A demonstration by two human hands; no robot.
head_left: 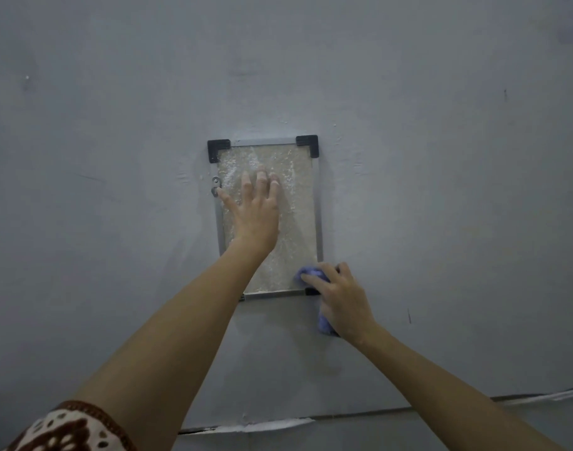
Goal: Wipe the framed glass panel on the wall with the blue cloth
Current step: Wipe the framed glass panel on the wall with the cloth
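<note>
I have the left hand (pixel 257 211) pressed flat on the panel (pixel 296 203), fingers (pixel 262 177) spread and released, holding nothing, thumb reaching toward the two small screws (pixel 215 185) at the frame's left edge. The right hand (pixel 342 299) is clenched around the cloth (pixel 311 275), which is bunched at the panel's lower right corner, part of it on the glass and a tail hanging out below my palm against the wall (pixel 115 157).

The panel hangs on the grey wall, a thin metal frame (pixel 318 206) with black corner caps (pixel 307 143) at the top. The glass looks speckled and cloudy all over, so I judge most of the wiping is not yet done.

To do this stroke well, I would keep the left palm steady so the frame does not shift on its fixings, and drive the cloth in overlapping passes from the bottom corner upward. I should flatten the bunched cloth for more contact, press evenly, and run it right into the frame edge. The bracing hand will have to move off the upper glass so that patch gets wiped too.

My left forearm covers the panel's lower left corner, and the right hand hides most of the lower right cap. I cannot tell whether the speckling is dirt, residue or texture in the glass. How the frame is fixed behind is not visible.
</note>
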